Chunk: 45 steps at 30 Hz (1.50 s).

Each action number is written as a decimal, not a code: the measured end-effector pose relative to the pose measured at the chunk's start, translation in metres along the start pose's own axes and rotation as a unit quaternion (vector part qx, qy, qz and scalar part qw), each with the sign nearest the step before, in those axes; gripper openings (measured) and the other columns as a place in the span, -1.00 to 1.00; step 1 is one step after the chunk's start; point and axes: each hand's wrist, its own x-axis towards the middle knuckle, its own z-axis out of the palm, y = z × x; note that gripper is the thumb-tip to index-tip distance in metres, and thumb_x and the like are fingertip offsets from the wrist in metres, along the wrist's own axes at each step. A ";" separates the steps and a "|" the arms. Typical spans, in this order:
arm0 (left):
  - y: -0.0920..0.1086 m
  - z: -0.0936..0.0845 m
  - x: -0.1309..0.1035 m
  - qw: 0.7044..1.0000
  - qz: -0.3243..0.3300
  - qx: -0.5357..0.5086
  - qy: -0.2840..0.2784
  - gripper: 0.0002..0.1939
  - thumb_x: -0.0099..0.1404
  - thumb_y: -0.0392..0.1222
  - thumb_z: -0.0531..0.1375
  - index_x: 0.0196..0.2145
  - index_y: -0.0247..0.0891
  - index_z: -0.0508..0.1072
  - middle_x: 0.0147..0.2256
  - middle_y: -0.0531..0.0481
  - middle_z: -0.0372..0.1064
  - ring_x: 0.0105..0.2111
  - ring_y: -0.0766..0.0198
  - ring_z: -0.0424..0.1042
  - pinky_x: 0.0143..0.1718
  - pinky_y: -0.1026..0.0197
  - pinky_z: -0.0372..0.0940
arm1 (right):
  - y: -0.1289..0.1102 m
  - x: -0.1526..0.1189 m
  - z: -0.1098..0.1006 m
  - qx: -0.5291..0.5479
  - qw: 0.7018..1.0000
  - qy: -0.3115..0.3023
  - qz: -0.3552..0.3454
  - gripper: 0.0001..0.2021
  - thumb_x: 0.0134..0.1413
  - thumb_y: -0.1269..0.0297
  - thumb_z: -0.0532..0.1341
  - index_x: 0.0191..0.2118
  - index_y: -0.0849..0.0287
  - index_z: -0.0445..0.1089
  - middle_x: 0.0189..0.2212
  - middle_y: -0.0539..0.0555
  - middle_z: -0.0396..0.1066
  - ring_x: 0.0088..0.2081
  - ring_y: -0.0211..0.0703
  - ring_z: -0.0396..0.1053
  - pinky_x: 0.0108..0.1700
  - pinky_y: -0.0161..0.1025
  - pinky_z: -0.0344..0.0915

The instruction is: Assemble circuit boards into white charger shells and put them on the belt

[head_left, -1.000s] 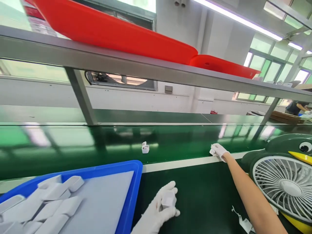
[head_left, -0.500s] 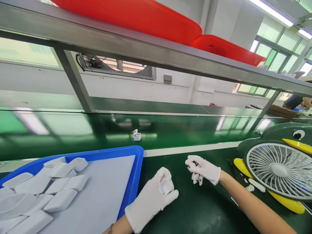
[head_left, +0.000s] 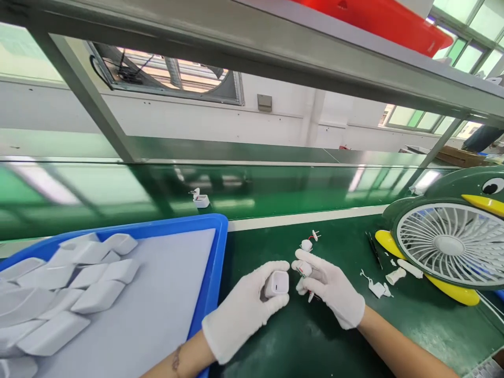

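My left hand point(head_left: 252, 307), in a white glove, grips a small white charger housing point(head_left: 277, 284) between thumb and fingers. A dark slot shows on the housing's end face. Close by on the right, my gloved right hand point(head_left: 331, 286) pinches a small white part with a circuit board point(head_left: 304, 269); its lower end is partly hidden by the fingers. Just beyond those fingertips is a white rounded piece point(head_left: 306, 245) with a red wire and a small pronged piece point(head_left: 315, 235). Whether these join the held part I cannot tell.
A blue tray point(head_left: 222, 252) at left holds several white housings point(head_left: 98, 296). A small open white case point(head_left: 202, 201) stands behind it. At right are a penguin-shaped fan point(head_left: 449, 244), tweezers point(head_left: 373, 249) and white scraps point(head_left: 378, 287). A metal shelf with a red bin point(head_left: 378, 21) crosses overhead.
My left hand has turned the housing so its slotted end shows. My right hand has come closer to it with its parts. The camera view has shifted, and more scraps show at right.
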 end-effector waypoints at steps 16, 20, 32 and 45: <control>-0.003 0.009 -0.009 0.991 0.049 0.115 0.041 -0.65 0.20 -0.06 0.23 -0.05 -0.09 0.48 -0.01 -0.07 0.48 -0.08 0.03 0.46 -0.01 0.09 0.34 | -0.006 -0.021 0.002 -0.411 0.825 0.007 -0.388 -0.42 0.27 0.43 0.06 0.32 -0.13 -0.08 -0.21 0.05 0.44 -0.25 -0.19 0.44 -0.21 -0.29 0.45; -0.002 0.010 -0.009 0.989 0.066 0.128 0.039 -0.70 0.21 -0.07 0.20 -0.09 -0.08 0.49 -0.04 -0.08 0.49 -0.11 0.04 0.49 -0.09 0.12 0.38 | -0.003 -0.026 0.006 -0.424 0.819 0.023 -0.385 -0.36 0.25 0.45 0.08 0.34 -0.09 -0.15 -0.30 0.02 0.44 -0.35 -0.21 0.41 -0.27 -0.30 0.43; 0.003 0.014 -0.011 0.958 0.192 0.210 0.028 -0.80 0.20 -0.37 0.01 -0.32 -0.12 0.35 -0.44 0.10 0.45 -0.47 0.30 0.46 -0.42 0.33 0.36 | 0.002 -0.030 0.011 -0.458 0.824 -0.015 -0.333 -0.31 0.17 0.58 -0.04 0.35 -0.02 -0.21 -0.35 -0.03 0.38 -0.39 -0.24 0.33 -0.37 -0.32 0.34; 0.004 0.017 -0.015 0.947 0.216 0.237 0.010 -0.76 0.26 -0.33 0.05 -0.16 -0.07 0.34 -0.51 0.14 0.39 -0.62 0.33 0.34 -0.60 0.35 0.21 | 0.001 -0.035 0.010 -0.505 0.830 -0.030 -0.235 -0.18 0.11 0.52 0.03 0.35 -0.18 -0.41 -0.33 -0.01 0.38 -0.41 -0.17 0.38 -0.39 -0.24 0.37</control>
